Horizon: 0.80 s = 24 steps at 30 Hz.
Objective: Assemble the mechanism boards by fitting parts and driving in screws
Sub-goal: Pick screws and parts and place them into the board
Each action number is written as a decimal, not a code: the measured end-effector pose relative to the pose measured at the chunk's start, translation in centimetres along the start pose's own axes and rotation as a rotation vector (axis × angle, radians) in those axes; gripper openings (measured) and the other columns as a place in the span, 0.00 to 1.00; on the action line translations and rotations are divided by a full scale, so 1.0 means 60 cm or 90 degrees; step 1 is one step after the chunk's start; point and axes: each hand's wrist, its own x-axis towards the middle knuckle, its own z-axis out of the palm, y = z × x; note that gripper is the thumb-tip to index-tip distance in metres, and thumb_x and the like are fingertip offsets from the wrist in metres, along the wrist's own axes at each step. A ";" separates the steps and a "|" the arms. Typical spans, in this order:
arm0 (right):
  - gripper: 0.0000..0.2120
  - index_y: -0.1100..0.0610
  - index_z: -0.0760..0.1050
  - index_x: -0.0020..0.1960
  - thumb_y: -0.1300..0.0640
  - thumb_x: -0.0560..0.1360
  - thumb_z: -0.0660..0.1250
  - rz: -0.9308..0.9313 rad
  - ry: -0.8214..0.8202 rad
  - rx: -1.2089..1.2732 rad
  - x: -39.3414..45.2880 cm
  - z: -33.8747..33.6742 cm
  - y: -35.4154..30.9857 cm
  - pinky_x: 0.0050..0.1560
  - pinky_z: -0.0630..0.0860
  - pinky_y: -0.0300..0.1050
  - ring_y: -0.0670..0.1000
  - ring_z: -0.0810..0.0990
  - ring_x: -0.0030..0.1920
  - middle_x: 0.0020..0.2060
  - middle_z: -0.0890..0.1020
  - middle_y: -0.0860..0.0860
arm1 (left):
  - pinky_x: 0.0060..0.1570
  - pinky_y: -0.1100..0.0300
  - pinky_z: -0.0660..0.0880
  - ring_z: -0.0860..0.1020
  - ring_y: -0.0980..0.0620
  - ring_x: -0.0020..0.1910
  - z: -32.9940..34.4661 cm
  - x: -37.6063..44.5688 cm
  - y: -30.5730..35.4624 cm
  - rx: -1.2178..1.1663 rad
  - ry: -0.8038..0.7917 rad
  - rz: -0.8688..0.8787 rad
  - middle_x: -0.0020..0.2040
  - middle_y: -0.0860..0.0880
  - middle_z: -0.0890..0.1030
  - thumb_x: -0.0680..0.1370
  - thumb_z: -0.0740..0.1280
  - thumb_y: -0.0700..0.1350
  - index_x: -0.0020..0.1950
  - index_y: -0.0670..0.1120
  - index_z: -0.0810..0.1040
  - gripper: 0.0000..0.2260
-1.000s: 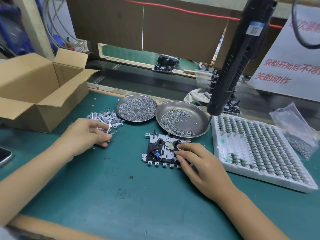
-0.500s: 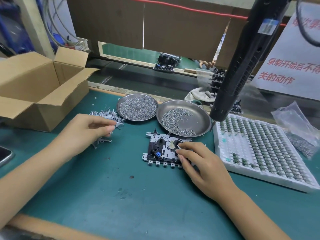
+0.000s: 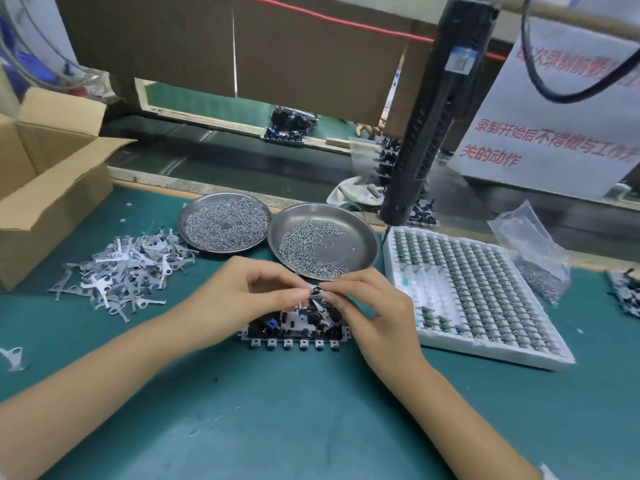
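A mechanism board [image 3: 294, 329] with a blue part lies on the green mat in the middle. Both hands meet just above its far edge. My left hand [image 3: 242, 299] pinches a small grey metal lever [image 3: 313, 295] between thumb and fingers. My right hand [image 3: 367, 306] pinches the same small piece from the other side. Much of the board's far half is hidden by the fingers. A loose heap of the same metal levers [image 3: 128, 268] lies to the left. Two steel dishes of screws [image 3: 225, 225] [image 3: 360, 244] stand behind the board.
An open cardboard box [image 3: 45, 188] sits far left. A white tray of small green parts [image 3: 467, 289] lies right of the board, with a plastic bag of screws [image 3: 533, 251] beyond. A black electric screwdriver [image 3: 429, 126] hangs above the tray's corner. Another board [image 3: 627, 289] shows at the right edge.
My left hand left the lever heap and came over the board with a lever. My right hand lifted off the board to meet it. The camera view moved closer and lower.
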 end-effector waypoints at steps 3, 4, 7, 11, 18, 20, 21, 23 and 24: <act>0.05 0.61 0.83 0.44 0.60 0.72 0.70 0.095 -0.033 0.039 -0.006 0.003 0.001 0.47 0.74 0.40 0.47 0.78 0.43 0.39 0.80 0.45 | 0.42 0.71 0.74 0.81 0.60 0.39 -0.002 -0.009 -0.011 0.051 0.024 0.037 0.40 0.52 0.85 0.69 0.71 0.54 0.44 0.54 0.85 0.08; 0.05 0.60 0.83 0.44 0.59 0.72 0.69 0.115 -0.039 0.043 -0.007 0.004 0.001 0.47 0.74 0.41 0.47 0.78 0.43 0.38 0.80 0.44 | 0.42 0.73 0.73 0.80 0.62 0.39 -0.002 -0.013 -0.015 0.093 0.041 0.053 0.40 0.55 0.84 0.68 0.71 0.56 0.43 0.56 0.85 0.08; 0.04 0.59 0.82 0.43 0.59 0.72 0.69 0.141 -0.058 0.037 -0.009 0.005 -0.001 0.47 0.73 0.40 0.46 0.76 0.42 0.37 0.80 0.45 | 0.46 0.76 0.70 0.80 0.63 0.44 0.003 -0.018 -0.024 0.146 0.106 0.094 0.42 0.59 0.84 0.67 0.71 0.54 0.42 0.55 0.85 0.07; 0.04 0.57 0.82 0.43 0.58 0.72 0.69 0.163 -0.093 0.021 -0.013 0.005 -0.004 0.47 0.71 0.37 0.45 0.75 0.42 0.36 0.79 0.45 | 0.45 0.73 0.70 0.80 0.59 0.43 0.014 -0.020 -0.032 0.169 0.131 0.117 0.41 0.56 0.83 0.69 0.69 0.51 0.41 0.53 0.84 0.05; 0.04 0.59 0.83 0.46 0.63 0.72 0.71 0.157 -0.117 0.014 -0.017 0.003 -0.006 0.50 0.71 0.34 0.48 0.78 0.48 0.42 0.80 0.49 | 0.40 0.75 0.67 0.78 0.63 0.37 0.019 -0.022 -0.036 0.205 0.123 0.091 0.36 0.63 0.82 0.68 0.67 0.55 0.38 0.59 0.81 0.04; 0.05 0.59 0.83 0.47 0.64 0.72 0.71 0.150 -0.113 0.026 -0.018 0.003 -0.007 0.49 0.72 0.34 0.46 0.78 0.47 0.42 0.80 0.49 | 0.40 0.73 0.67 0.78 0.60 0.36 0.017 -0.022 -0.039 0.207 0.109 0.076 0.35 0.61 0.82 0.68 0.66 0.57 0.37 0.59 0.82 0.06; 0.05 0.59 0.83 0.47 0.64 0.73 0.70 0.142 -0.115 0.031 -0.018 0.003 -0.008 0.49 0.73 0.35 0.45 0.78 0.46 0.42 0.81 0.49 | 0.40 0.72 0.68 0.77 0.59 0.36 0.016 -0.021 -0.040 0.208 0.105 0.072 0.35 0.60 0.82 0.68 0.66 0.57 0.37 0.58 0.82 0.07; 0.06 0.60 0.83 0.48 0.64 0.73 0.69 0.124 -0.122 0.039 -0.019 0.002 -0.009 0.47 0.75 0.39 0.46 0.79 0.44 0.42 0.82 0.50 | 0.40 0.71 0.67 0.77 0.58 0.37 0.015 -0.021 -0.040 0.220 0.100 0.069 0.35 0.60 0.82 0.68 0.66 0.58 0.38 0.57 0.83 0.08; 0.06 0.60 0.83 0.48 0.63 0.73 0.69 0.122 -0.125 0.043 -0.020 0.002 -0.010 0.47 0.75 0.41 0.47 0.80 0.44 0.41 0.83 0.50 | 0.41 0.69 0.67 0.76 0.58 0.37 0.015 -0.021 -0.040 0.231 0.099 0.069 0.36 0.59 0.81 0.68 0.66 0.58 0.38 0.56 0.83 0.08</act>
